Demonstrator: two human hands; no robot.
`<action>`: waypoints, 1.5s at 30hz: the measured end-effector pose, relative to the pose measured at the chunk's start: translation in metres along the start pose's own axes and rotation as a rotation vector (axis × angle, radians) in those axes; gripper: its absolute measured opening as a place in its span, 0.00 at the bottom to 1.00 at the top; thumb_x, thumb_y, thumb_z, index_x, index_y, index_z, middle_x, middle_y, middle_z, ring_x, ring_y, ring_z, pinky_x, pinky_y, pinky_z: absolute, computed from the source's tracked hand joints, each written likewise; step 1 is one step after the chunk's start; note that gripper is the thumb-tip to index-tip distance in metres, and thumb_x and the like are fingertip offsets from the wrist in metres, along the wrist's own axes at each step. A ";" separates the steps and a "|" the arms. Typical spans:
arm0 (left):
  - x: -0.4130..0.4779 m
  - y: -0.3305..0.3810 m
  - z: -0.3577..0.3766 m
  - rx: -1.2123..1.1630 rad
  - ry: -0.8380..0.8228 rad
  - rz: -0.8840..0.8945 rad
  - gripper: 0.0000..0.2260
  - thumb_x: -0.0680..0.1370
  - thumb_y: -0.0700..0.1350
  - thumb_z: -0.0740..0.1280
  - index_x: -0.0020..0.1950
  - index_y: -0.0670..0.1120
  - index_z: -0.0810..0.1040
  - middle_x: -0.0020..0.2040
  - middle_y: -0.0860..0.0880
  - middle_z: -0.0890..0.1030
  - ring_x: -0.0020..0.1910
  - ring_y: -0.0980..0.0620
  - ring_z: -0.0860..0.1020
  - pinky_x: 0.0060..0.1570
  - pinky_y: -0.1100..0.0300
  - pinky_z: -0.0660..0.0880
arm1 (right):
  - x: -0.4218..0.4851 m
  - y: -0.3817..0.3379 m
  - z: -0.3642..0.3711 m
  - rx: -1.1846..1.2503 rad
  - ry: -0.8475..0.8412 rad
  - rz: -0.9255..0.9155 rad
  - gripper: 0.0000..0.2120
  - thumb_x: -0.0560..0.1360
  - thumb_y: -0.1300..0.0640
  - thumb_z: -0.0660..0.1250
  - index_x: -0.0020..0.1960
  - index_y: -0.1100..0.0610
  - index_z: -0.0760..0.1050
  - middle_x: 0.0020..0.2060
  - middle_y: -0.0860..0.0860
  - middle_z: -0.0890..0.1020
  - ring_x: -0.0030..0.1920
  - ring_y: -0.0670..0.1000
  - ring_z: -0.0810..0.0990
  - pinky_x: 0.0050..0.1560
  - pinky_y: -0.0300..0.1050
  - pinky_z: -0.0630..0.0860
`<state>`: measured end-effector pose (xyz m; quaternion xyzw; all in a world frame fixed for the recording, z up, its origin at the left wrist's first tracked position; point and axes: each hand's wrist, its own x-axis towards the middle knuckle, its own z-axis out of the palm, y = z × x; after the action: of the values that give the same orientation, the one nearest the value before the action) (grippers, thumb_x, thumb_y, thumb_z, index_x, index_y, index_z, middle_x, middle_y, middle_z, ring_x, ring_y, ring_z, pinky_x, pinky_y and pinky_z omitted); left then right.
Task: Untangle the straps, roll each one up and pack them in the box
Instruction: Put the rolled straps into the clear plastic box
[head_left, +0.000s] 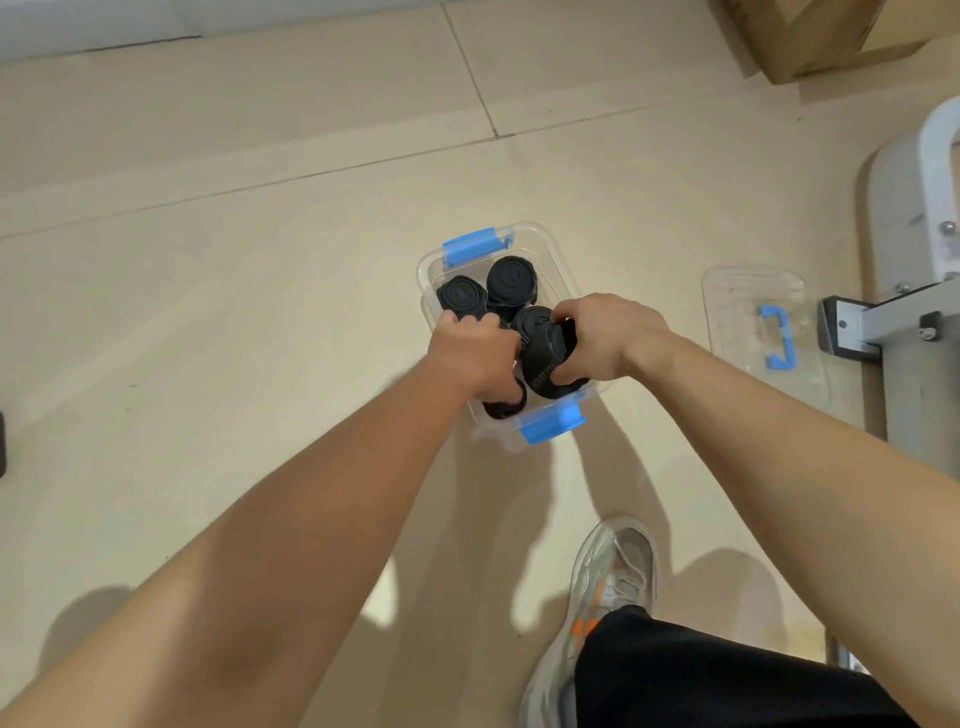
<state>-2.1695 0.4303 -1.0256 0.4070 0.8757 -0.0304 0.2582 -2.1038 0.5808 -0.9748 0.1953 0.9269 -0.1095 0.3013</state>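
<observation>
A clear plastic box (558, 270) with blue latches stands on the tiled floor. Several rolled black straps lie inside it, among them one at the far left (461, 295) and one at the far end (511, 279). My right hand (605, 335) grips a rolled black strap (545, 358) at the box's near right side. My left hand (475, 353) reaches into the near left of the box with curled fingers, and another black roll (506, 408) shows under its wrist. What the left fingers hold is hidden.
The box's clear lid (748, 291) with a blue handle lies on the floor to the right. A grey metal frame (893, 312) stands beyond it. A cardboard box (810, 41) sits at the far right. My shoe (608, 577) is near the front.
</observation>
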 end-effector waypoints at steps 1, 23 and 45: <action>0.005 -0.003 -0.005 -0.066 0.034 -0.010 0.17 0.73 0.54 0.68 0.62 0.54 0.76 0.60 0.48 0.75 0.62 0.44 0.74 0.62 0.50 0.67 | -0.002 0.003 0.003 0.024 0.013 -0.005 0.27 0.64 0.44 0.77 0.62 0.43 0.75 0.47 0.46 0.76 0.51 0.54 0.77 0.44 0.46 0.73; 0.065 0.001 0.006 0.021 0.291 0.048 0.20 0.75 0.57 0.71 0.66 0.57 0.73 0.59 0.47 0.74 0.57 0.45 0.75 0.48 0.51 0.63 | -0.001 -0.019 0.020 -0.096 0.150 0.131 0.09 0.74 0.51 0.67 0.51 0.52 0.71 0.45 0.54 0.71 0.35 0.54 0.72 0.30 0.41 0.64; -0.016 0.017 -0.007 -0.279 0.246 0.012 0.15 0.81 0.45 0.61 0.67 0.52 0.77 0.60 0.48 0.76 0.61 0.45 0.73 0.56 0.50 0.72 | -0.030 -0.015 0.055 0.225 0.296 0.088 0.11 0.80 0.56 0.61 0.60 0.58 0.74 0.56 0.56 0.75 0.53 0.61 0.80 0.45 0.48 0.69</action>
<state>-2.1515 0.4326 -1.0094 0.3733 0.8938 0.1430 0.2032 -2.0599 0.5406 -0.9992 0.2819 0.9336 -0.1691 0.1424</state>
